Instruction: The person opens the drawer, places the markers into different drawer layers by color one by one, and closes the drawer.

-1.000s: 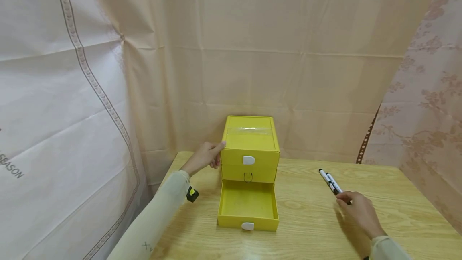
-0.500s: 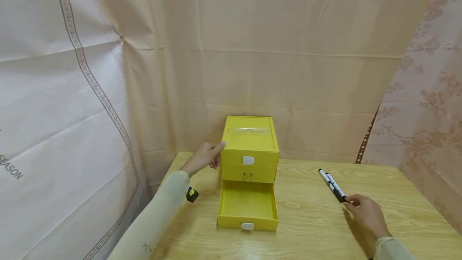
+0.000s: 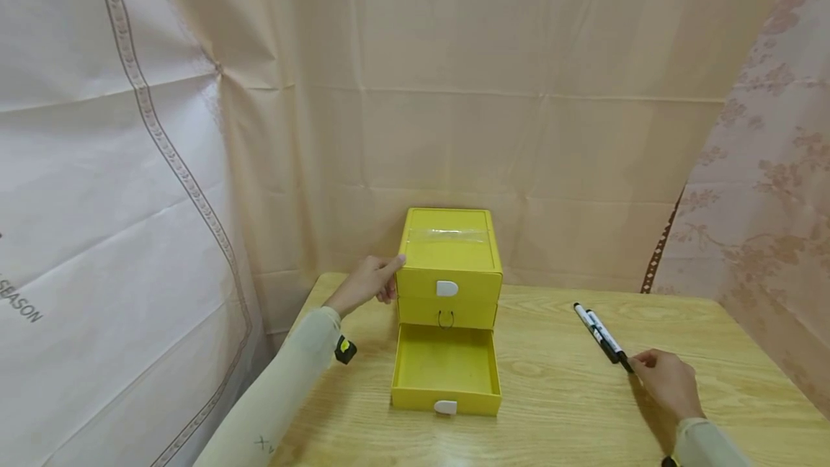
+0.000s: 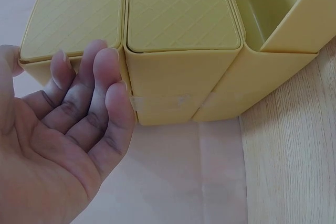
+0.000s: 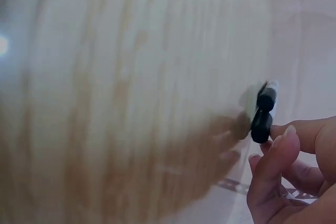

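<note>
Two whiteboard markers with white barrels and black ends lie side by side on the table at right. My right hand is at their near ends; in the right wrist view a fingertip touches or almost touches the nearer black end, without fingers wrapped round it. At the centre stands a yellow drawer box, its bottom drawer pulled out with nothing in it. My left hand rests against its left side, thumb on the top front edge. In the left wrist view the fingers are loosely bent.
The wooden table extends to both sides of the box. A beige cloth hangs behind it, with a white cloth at left and a floral one at right. Clear tape crosses the box top.
My right hand has slid from the markers toward their near ends, back and to the right, its fingers loosening. The markers have stayed nearly in place. My left hand and the box have not moved.
</note>
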Motion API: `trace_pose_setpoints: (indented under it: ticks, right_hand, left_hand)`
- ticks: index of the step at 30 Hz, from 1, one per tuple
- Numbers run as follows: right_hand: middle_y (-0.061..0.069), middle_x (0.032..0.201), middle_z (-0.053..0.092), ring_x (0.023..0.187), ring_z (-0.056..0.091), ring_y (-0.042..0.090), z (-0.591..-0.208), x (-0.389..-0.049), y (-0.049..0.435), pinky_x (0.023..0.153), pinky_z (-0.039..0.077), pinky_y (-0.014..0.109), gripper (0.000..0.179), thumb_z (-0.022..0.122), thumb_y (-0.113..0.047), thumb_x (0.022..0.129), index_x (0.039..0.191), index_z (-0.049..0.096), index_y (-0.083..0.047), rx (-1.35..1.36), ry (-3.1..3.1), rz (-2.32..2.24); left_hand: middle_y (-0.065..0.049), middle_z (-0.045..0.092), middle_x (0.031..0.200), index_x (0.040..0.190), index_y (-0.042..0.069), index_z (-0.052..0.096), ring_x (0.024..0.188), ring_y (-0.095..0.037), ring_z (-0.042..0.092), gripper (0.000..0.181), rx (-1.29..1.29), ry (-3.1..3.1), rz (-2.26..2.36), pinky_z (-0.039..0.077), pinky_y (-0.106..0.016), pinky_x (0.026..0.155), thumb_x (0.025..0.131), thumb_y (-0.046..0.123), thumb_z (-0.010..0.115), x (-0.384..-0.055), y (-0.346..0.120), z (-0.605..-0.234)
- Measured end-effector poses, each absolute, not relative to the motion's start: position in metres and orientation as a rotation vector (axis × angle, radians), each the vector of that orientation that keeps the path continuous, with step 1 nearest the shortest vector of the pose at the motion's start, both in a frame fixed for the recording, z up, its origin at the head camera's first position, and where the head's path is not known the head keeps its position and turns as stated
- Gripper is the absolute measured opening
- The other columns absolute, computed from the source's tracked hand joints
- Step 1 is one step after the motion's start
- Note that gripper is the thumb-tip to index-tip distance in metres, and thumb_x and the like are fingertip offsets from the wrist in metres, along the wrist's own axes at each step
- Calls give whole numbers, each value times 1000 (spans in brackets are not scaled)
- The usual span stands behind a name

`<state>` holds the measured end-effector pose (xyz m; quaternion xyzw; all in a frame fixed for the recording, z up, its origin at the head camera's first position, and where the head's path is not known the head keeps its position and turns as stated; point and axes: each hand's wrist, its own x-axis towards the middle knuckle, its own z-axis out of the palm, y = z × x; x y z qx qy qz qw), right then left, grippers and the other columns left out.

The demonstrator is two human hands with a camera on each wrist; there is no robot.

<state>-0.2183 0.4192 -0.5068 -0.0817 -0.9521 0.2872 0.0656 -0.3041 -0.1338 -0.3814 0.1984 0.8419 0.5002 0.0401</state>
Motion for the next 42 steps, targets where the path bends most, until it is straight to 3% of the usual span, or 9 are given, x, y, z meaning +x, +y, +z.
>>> trace_pose_setpoints:
  ticks: [5, 12, 17, 25, 35, 42]
  right_hand:
    - [-1, 69, 65, 60, 57, 17, -508, -217, 419, 56, 46, 32, 30, 64, -22, 99, 100, 73, 6, -312, -2878, 961]
    - [0, 67, 65, 57, 61, 17, -504, -219, 412, 49, 52, 31, 23, 66, -13, 97, 99, 72, 10, -323, -2859, 1078]
    - [-1, 68, 64, 58, 61, 17, -504, -221, 411, 51, 51, 31, 23, 70, -13, 95, 98, 72, 9, -351, -2885, 1041]
    - [-3, 63, 64, 54, 62, 15, -504, -225, 410, 52, 52, 32, 22, 72, -12, 92, 96, 73, 10, -332, -2920, 981]
    - [-3, 53, 59, 49, 60, 15, -503, -225, 408, 48, 48, 31, 21, 71, -10, 93, 94, 72, 11, -317, -2946, 908]
    - [-4, 55, 60, 51, 60, 15, -501, -225, 408, 52, 45, 31, 22, 71, -11, 93, 93, 71, 11, -300, -2946, 876]
  left_hand:
    - [-12, 66, 72, 79, 5, 67, 61, -28, 67, 65, 608, 2572, 1534, 60, -48, 66, 104, 62, 47, -304, -133, -381]
    - [-12, 66, 72, 80, 5, 67, 60, -27, 66, 65, 599, 2581, 1538, 60, -46, 65, 104, 62, 46, -307, -134, -384]
    - [-12, 65, 71, 80, 5, 67, 59, -27, 66, 63, 591, 2564, 1566, 58, -59, 71, 105, 59, 48, -305, -133, -383]
    - [-12, 65, 71, 78, 5, 67, 59, -26, 66, 63, 586, 2574, 1564, 59, -45, 63, 105, 59, 48, -304, -133, -382]
    - [-12, 66, 71, 78, 5, 67, 59, -26, 66, 63, 587, 2568, 1558, 59, -53, 68, 106, 57, 47, -304, -132, -382]
    - [-12, 66, 71, 78, 5, 67, 59, -26, 66, 64, 591, 2581, 1551, 59, -55, 69, 106, 58, 46, -303, -132, -381]
